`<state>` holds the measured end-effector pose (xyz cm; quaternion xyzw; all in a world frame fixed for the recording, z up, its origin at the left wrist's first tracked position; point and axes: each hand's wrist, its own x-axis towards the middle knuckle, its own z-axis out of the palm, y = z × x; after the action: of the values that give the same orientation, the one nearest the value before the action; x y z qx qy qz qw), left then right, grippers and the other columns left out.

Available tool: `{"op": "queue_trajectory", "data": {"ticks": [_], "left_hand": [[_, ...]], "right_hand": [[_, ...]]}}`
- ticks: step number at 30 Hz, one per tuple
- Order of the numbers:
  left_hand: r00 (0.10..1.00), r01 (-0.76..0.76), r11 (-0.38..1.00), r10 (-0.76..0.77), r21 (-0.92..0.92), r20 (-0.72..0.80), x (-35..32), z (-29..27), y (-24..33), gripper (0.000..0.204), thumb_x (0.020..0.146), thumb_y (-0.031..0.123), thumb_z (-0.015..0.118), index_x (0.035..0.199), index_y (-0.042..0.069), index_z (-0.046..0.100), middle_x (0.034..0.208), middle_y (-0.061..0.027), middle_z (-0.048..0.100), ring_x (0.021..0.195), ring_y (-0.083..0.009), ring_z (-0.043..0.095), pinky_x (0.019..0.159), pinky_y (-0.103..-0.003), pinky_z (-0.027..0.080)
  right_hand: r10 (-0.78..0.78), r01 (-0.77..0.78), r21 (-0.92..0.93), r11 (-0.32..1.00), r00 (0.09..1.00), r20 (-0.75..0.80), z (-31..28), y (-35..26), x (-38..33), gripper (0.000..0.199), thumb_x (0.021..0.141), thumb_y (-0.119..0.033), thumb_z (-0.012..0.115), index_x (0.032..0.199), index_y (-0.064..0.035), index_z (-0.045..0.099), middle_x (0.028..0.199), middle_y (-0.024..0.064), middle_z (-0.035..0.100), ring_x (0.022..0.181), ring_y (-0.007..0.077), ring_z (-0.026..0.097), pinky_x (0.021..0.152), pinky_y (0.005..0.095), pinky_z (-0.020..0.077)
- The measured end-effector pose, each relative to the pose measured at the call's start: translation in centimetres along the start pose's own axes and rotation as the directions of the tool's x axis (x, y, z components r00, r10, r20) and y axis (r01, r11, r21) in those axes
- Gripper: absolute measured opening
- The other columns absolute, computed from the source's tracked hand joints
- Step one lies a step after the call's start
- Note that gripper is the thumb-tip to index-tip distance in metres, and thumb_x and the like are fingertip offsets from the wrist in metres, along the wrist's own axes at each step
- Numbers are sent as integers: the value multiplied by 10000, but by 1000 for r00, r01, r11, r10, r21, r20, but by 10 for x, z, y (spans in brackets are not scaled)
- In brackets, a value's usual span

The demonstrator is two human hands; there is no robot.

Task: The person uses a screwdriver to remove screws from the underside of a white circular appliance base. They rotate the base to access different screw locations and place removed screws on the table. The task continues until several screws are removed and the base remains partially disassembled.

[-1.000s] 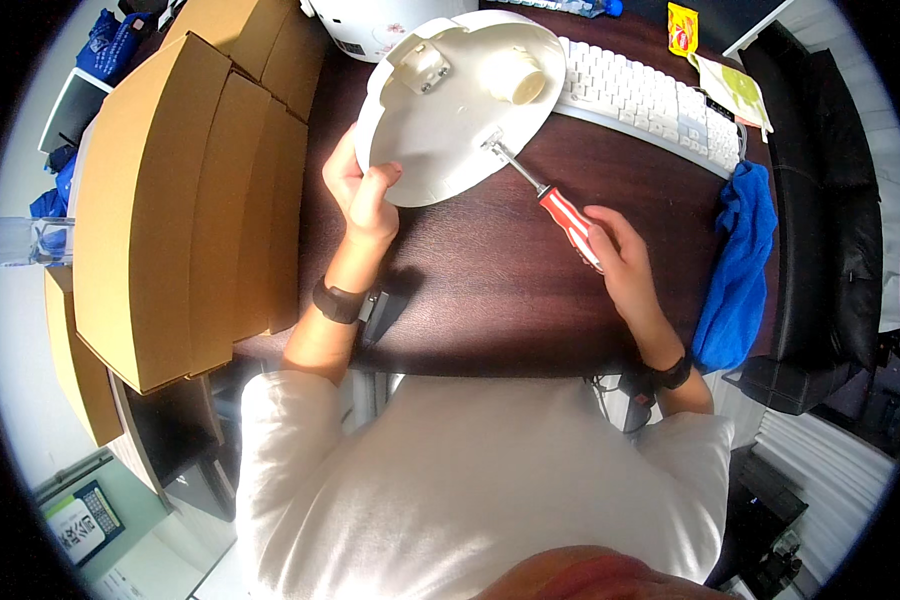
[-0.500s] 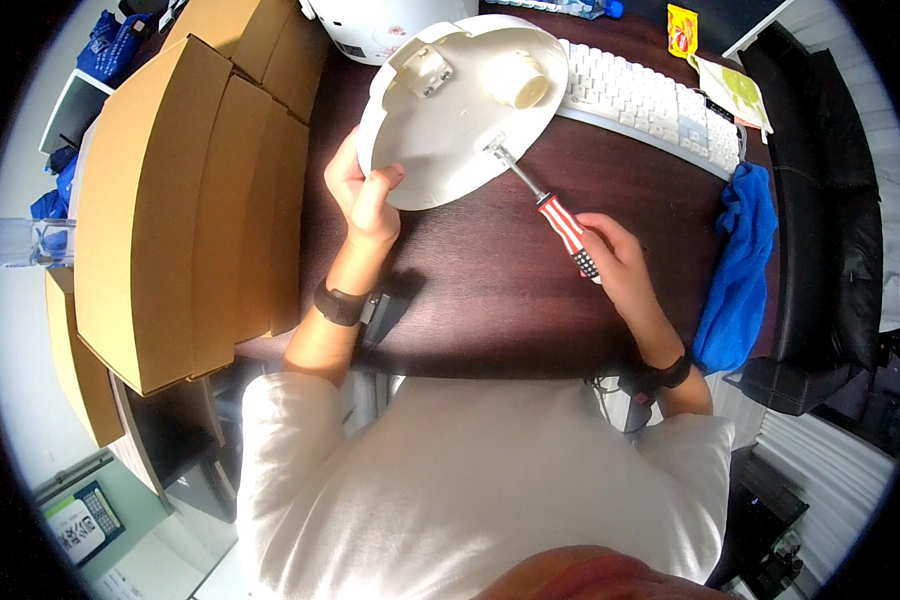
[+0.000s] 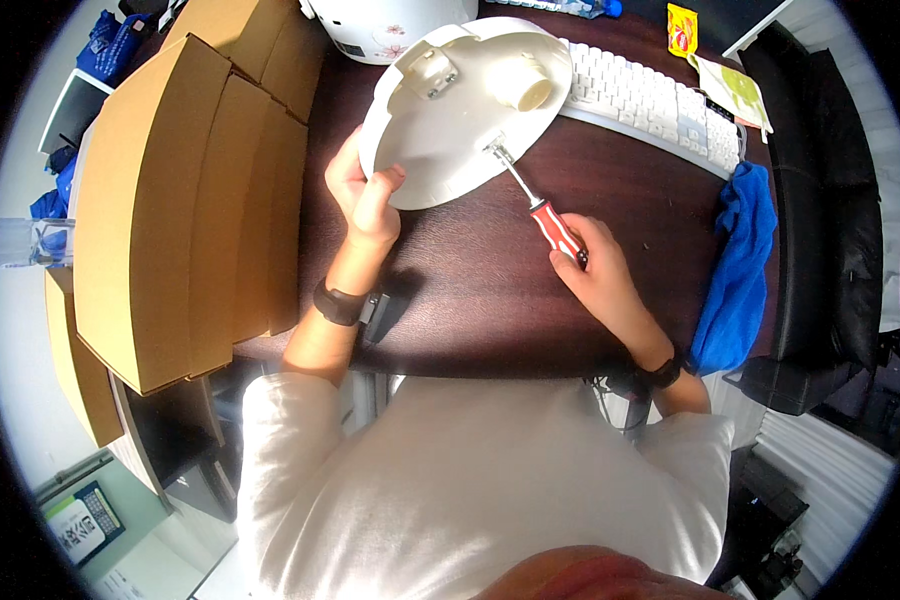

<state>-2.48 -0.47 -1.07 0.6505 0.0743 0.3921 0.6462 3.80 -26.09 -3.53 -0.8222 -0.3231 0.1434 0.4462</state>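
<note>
Looks mid-job: left hand [image 3: 368,200] grips the round white plastic cover [image 3: 460,115] by its rim on the dark tabletop [image 3: 490,290], right hand [image 3: 595,275] is wrapped round the red-handled screwdriver [image 3: 540,212], tip seated at a screw, other fittings on the cover untouched.

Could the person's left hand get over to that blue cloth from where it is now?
Probably not easily. The left hand grips the white round cover, and the blue cloth lies far across the desk, beyond the right hand holding the screwdriver.

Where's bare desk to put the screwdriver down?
Bare desk lies between the left hand and right hand, below the white cover. A narrower strip runs between the keyboard and blue cloth. The left side is crowded with cardboard boxes.
</note>
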Motion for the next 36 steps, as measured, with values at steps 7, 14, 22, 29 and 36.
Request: {"op": "queue_trajectory", "data": {"ticks": [7,14,22,29,36], "left_hand": [[1000,2,1000,-2,-12,12,-1,-2,-1,404,590,65,475,958,-71,572,802,-21,561,706,-97,490,639,-207,386],[1000,12,1000,-12,1,0,-1,-3,-4,404,591,66,477,959,-70,573,807,-18,562,708,-94,487,640,-202,383],[1000,17,1000,-17,-17,-19,0,-2,-5,405,587,72,479,954,-74,570,804,-23,564,713,-98,488,644,-204,381],[999,39,999,-39,-26,-31,1,-2,-6,407,589,87,480,951,-77,569,796,-30,569,715,-104,494,654,-208,382],[999,33,999,-33,-23,-21,1,-3,-6,420,588,90,481,963,-79,567,814,-37,575,727,-109,500,667,-210,382]], "right_hand": [[-132,118,-239,964,990,-44,3,2,0,341,778,-132,606,1053,32,491,949,162,502,901,319,473,803,399,391],[-126,114,-443,889,992,4,-5,0,-9,308,788,-163,605,1007,36,519,931,161,485,891,316,472,801,404,385],[-95,61,-238,969,987,-132,-5,-2,-9,354,743,-113,665,1018,-11,467,958,152,512,857,326,548,729,388,450],[-61,41,-160,986,991,-120,-15,-8,-3,317,779,-102,625,1050,3,500,936,155,569,818,296,602,706,337,477],[45,-38,125,991,998,-54,-21,6,1,314,773,-95,629,1047,18,525,964,133,579,883,214,585,778,301,448]]}}
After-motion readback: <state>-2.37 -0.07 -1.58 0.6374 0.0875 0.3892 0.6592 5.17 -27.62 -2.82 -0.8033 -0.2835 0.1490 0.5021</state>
